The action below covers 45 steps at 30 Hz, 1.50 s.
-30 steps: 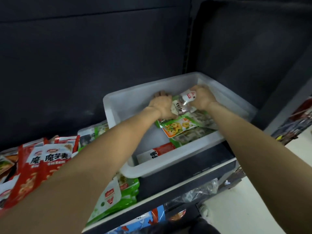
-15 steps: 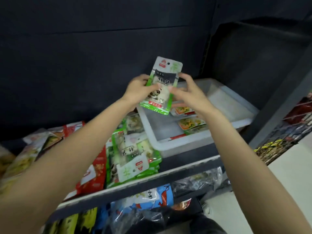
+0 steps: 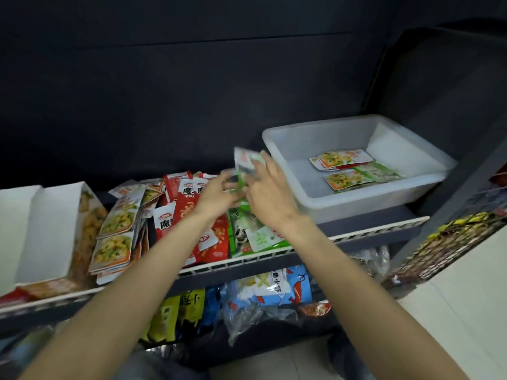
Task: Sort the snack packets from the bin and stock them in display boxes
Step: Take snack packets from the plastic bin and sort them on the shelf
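Both hands hold one green and white snack packet (image 3: 247, 164) above the shelf, just left of the white plastic bin (image 3: 365, 200). My left hand (image 3: 219, 194) grips its lower left side and my right hand (image 3: 267, 190) grips its right side. The packet is blurred by motion. Under it lies a stack of green panda packets (image 3: 251, 233). To the left lie red packets (image 3: 186, 212) and yellow-picture packets (image 3: 115, 234). A few packets (image 3: 345, 168) are still in the bin.
An open white display box (image 3: 46, 229) stands at the shelf's left end. The shelf's front rail (image 3: 356, 235) runs below the bin. Blue and yellow bags (image 3: 271, 289) fill the lower shelf. A dark post (image 3: 450, 204) stands to the right of the bin.
Both hands lifted the green packet out of the bin, then carried it left and down over the green stack. The view swung left, bringing the display box in.
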Each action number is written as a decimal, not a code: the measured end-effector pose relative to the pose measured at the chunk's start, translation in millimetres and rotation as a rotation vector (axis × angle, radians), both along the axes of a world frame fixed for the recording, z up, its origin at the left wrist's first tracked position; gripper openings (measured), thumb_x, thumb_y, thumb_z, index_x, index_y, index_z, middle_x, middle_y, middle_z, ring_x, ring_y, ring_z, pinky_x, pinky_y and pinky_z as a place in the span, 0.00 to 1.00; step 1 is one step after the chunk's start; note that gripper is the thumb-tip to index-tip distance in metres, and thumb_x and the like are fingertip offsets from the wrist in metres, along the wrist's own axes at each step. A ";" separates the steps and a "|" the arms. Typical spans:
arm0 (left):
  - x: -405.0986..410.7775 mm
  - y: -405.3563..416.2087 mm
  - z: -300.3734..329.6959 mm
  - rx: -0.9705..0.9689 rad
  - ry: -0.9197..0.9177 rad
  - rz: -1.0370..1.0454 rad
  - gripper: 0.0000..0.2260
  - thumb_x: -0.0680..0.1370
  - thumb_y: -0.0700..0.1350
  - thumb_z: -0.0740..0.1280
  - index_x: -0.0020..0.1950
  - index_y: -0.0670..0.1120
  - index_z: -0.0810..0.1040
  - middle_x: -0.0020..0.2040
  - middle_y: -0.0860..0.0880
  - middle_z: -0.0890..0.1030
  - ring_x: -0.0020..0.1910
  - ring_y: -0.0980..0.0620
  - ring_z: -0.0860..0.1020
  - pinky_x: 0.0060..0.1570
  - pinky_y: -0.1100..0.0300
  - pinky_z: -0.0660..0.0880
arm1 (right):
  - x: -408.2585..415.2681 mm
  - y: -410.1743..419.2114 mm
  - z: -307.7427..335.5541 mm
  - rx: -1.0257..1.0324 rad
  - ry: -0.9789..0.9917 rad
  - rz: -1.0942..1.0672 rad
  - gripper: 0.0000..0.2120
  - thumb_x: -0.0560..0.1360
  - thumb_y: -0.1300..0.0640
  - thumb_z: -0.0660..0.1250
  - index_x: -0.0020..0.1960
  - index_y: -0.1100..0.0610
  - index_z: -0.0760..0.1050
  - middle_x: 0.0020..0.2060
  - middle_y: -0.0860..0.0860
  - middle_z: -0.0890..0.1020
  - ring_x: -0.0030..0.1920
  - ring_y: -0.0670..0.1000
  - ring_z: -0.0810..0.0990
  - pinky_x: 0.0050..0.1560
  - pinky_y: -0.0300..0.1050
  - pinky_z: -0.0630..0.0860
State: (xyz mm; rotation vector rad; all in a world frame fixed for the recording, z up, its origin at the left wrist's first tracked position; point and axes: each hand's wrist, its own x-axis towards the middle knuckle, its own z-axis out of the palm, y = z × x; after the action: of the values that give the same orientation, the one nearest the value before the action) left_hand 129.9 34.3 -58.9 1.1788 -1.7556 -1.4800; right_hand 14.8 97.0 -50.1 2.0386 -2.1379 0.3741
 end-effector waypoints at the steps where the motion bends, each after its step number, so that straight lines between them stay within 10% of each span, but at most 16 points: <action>1: -5.2 0.3 -8.2 -0.010 -0.046 -0.033 0.21 0.77 0.32 0.64 0.69 0.41 0.70 0.60 0.42 0.78 0.54 0.50 0.78 0.48 0.63 0.79 | 0.5 4.3 -6.3 0.072 0.081 -0.016 0.17 0.79 0.58 0.57 0.65 0.61 0.72 0.70 0.60 0.67 0.73 0.61 0.58 0.71 0.53 0.57; 6: -14.9 0.2 -19.7 -0.405 -0.475 -0.240 0.15 0.79 0.39 0.63 0.65 0.45 0.76 0.65 0.48 0.77 0.62 0.51 0.76 0.56 0.67 0.65 | -6.1 22.1 -28.0 0.166 0.176 -0.036 0.17 0.83 0.55 0.51 0.66 0.62 0.70 0.62 0.58 0.74 0.63 0.58 0.72 0.54 0.50 0.74; 10: -7.7 8.0 -13.5 -0.581 -0.599 -0.272 0.15 0.81 0.44 0.59 0.67 0.51 0.74 0.48 0.48 0.83 0.30 0.56 0.77 0.32 0.66 0.70 | -6.9 25.9 -21.4 0.131 0.086 -0.006 0.18 0.82 0.54 0.52 0.67 0.62 0.67 0.63 0.57 0.73 0.64 0.57 0.72 0.57 0.48 0.72; 14: -2.5 11.4 4.1 -0.848 -0.561 -0.100 0.14 0.81 0.47 0.59 0.64 0.50 0.76 0.58 0.48 0.80 0.56 0.48 0.77 0.49 0.54 0.75 | -19.3 35.5 23.6 -0.071 0.046 0.043 0.15 0.79 0.58 0.57 0.65 0.56 0.71 0.57 0.54 0.79 0.53 0.58 0.80 0.46 0.49 0.76; 17: -16.7 13.9 25.1 -0.962 -0.364 -0.060 0.12 0.80 0.47 0.61 0.61 0.51 0.78 0.52 0.53 0.81 0.53 0.51 0.77 0.48 0.56 0.74 | -54.1 45.7 58.0 -0.206 -0.015 -0.016 0.12 0.79 0.57 0.58 0.59 0.53 0.76 0.49 0.53 0.83 0.46 0.60 0.81 0.42 0.50 0.76; 25: -131.3 -5.5 54.5 -0.901 -0.138 -0.341 0.12 0.77 0.44 0.66 0.59 0.50 0.79 0.52 0.55 0.81 0.53 0.60 0.77 0.56 0.61 0.73 | -220.8 35.9 40.9 0.079 -0.155 -0.408 0.10 0.77 0.54 0.64 0.57 0.51 0.80 0.52 0.54 0.83 0.53 0.58 0.80 0.53 0.51 0.77; 38: -290.4 -71.9 -4.1 -0.945 -0.944 -0.712 0.26 0.77 0.56 0.64 0.72 0.48 0.65 0.65 0.42 0.73 0.62 0.42 0.73 0.55 0.55 0.69 | -316.9 -43.3 -20.7 0.600 -0.123 -0.256 0.34 0.77 0.44 0.63 0.77 0.52 0.52 0.75 0.53 0.60 0.72 0.55 0.62 0.70 0.47 0.62; 45: -308.6 -77.4 -18.0 -1.033 -0.960 -0.781 0.22 0.75 0.57 0.67 0.65 0.47 0.74 0.57 0.45 0.80 0.52 0.45 0.78 0.45 0.58 0.70 | -321.4 -59.4 -27.4 0.633 -0.147 -0.218 0.30 0.74 0.52 0.69 0.73 0.50 0.62 0.66 0.55 0.73 0.62 0.57 0.74 0.62 0.49 0.70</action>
State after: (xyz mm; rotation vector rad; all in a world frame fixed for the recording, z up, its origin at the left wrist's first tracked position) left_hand -178.7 -43.1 -76.9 0.6102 -3.2429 0.0421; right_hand -306.7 37.7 -77.5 2.0642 -2.8038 -0.2255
